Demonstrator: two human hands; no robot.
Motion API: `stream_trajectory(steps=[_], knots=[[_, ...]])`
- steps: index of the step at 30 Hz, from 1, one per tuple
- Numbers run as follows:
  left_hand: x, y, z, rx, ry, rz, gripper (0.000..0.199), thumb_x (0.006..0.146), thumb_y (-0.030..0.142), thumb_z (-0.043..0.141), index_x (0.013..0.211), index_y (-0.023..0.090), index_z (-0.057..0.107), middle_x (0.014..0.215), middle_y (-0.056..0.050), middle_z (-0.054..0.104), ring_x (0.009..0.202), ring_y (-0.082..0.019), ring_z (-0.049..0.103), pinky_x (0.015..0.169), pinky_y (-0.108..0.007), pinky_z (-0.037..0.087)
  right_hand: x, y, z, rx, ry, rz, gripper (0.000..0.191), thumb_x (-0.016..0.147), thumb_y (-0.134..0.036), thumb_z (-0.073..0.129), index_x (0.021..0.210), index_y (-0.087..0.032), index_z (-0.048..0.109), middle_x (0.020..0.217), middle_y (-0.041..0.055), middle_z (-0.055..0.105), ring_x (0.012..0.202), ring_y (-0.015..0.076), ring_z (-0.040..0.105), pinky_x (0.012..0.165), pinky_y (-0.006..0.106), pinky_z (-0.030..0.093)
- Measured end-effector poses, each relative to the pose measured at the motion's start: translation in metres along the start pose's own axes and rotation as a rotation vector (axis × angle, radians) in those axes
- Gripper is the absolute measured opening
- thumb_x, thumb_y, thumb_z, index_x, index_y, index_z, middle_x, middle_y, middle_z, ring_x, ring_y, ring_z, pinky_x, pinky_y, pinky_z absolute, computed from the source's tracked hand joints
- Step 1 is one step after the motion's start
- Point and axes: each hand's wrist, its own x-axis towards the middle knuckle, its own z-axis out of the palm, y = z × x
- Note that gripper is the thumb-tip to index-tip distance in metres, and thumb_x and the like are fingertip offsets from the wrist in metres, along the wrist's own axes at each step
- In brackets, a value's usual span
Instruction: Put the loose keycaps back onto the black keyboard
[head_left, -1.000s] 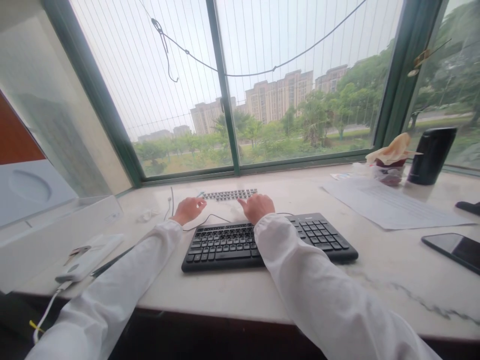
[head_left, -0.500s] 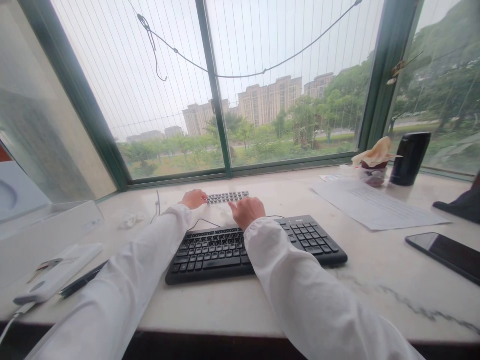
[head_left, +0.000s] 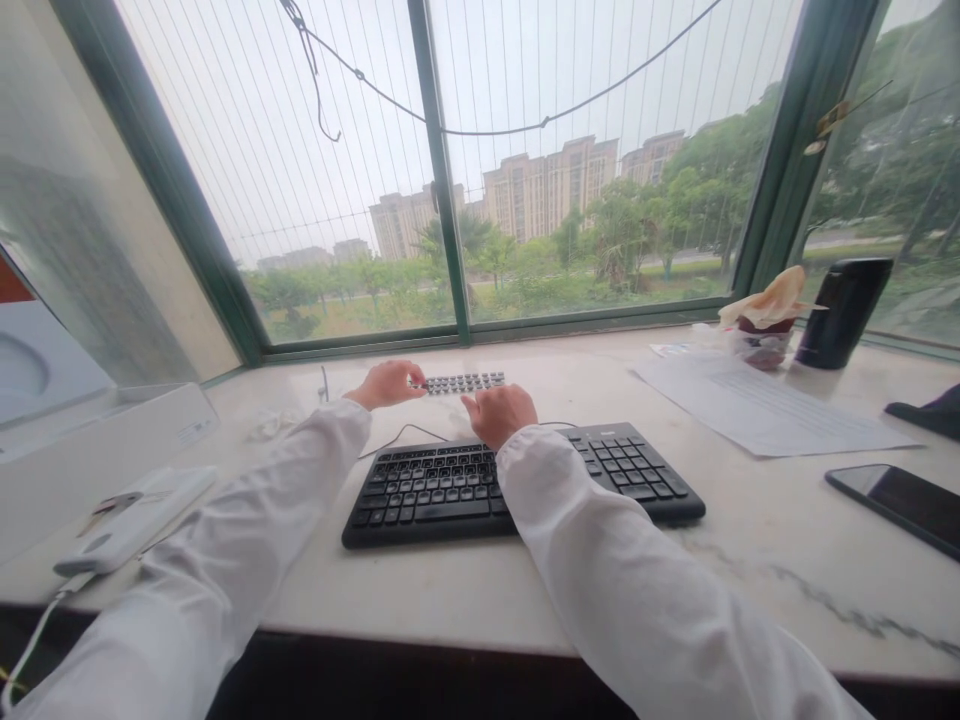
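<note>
Several rows of loose keycaps [head_left: 469, 383] are laid out on the white countertop, just beyond a black keyboard [head_left: 450, 511]. At the left end of these rows is my left hand [head_left: 388, 384], its thumb and forefinger pinched round what looks like a small dark keycap. My right hand [head_left: 504, 412] hovers over the keyboard's back edge, close in front of the rows. Its fingers are curled with the thumb pointing left, and whatever they hold is hidden. Bare square sockets seem to show in the keyboard's upper rows, while the lower rows carry keys.
A phone [head_left: 904, 505], printed paper [head_left: 772, 405] and a black cylinder [head_left: 844, 313] beside a tissue-topped cup [head_left: 763, 345] are on the right. On the left are a white box [head_left: 105, 430] and a white power bank [head_left: 135, 520] with a cable. A green-framed window [head_left: 459, 250] rises behind.
My left hand has shifted slightly and its thumb and forefinger show more clearly at the keycap rows. My right hand stays near the same spot. The whole view has shifted a little.
</note>
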Motion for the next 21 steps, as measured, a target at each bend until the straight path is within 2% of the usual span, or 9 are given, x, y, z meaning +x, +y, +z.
stream_trajectory(steps=[3,6,9,12,17,21], knots=[[-0.027,0.021,-0.022,-0.196,-0.105,0.218,0.027,0.074,0.045,0.066,0.088,0.023,0.073,0.08,0.001,0.068,0.072,-0.012,0.057,0.068,-0.022,0.04,-0.001,-0.003,-0.001,-0.001,-0.025,-0.02,0.051,0.097,-0.045,0.032,0.092,-0.013,0.071,0.084,0.0144,0.071,0.081,0.0245,0.065,0.074,0.034,0.043],[-0.053,0.037,-0.032,-0.37,-0.168,0.325,0.031,0.074,0.046,0.068,0.089,0.019,0.073,0.068,0.002,0.058,0.059,-0.008,0.045,0.057,-0.021,0.034,-0.003,-0.005,-0.001,0.035,-0.045,-0.051,0.041,0.094,-0.045,0.04,0.092,-0.018,0.071,0.083,0.0108,0.071,0.077,0.0232,0.064,0.067,0.031,0.042],[-0.071,0.042,-0.028,-0.452,-0.22,0.391,0.028,0.074,0.041,0.069,0.09,0.018,0.073,0.058,0.006,0.042,0.054,-0.007,0.033,0.053,-0.021,0.027,-0.005,-0.006,0.0,0.116,-0.056,-0.143,0.032,0.09,-0.045,0.047,0.093,-0.024,0.071,0.078,0.0064,0.07,0.071,0.0202,0.062,0.063,0.029,0.039],[-0.079,0.04,-0.018,-0.47,-0.246,0.444,0.024,0.074,0.037,0.07,0.089,0.018,0.073,0.057,0.007,0.032,0.053,-0.007,0.029,0.052,-0.021,0.025,-0.005,-0.008,0.003,0.26,-0.094,-0.183,0.027,0.087,-0.045,0.054,0.091,-0.026,0.073,0.07,0.0025,0.067,0.065,0.0158,0.058,0.061,0.026,0.036],[-0.08,0.035,-0.01,-0.434,-0.179,0.467,0.026,0.072,0.04,0.072,0.087,0.019,0.073,0.057,0.008,0.034,0.052,-0.007,0.03,0.052,-0.02,0.026,-0.003,-0.009,0.014,0.46,-0.177,-0.166,0.027,0.081,-0.043,0.061,0.08,-0.021,0.077,0.058,-0.0006,0.058,0.055,0.0105,0.047,0.056,0.025,0.031],[-0.081,0.037,-0.012,-0.414,-0.166,0.469,0.025,0.071,0.04,0.073,0.086,0.02,0.073,0.057,0.008,0.036,0.052,-0.006,0.031,0.052,-0.02,0.027,-0.003,-0.012,0.017,0.557,-0.244,-0.111,0.038,0.076,-0.054,0.063,0.079,-0.019,0.077,0.053,-0.0023,0.05,0.052,0.0096,0.041,0.053,0.026,0.027]])
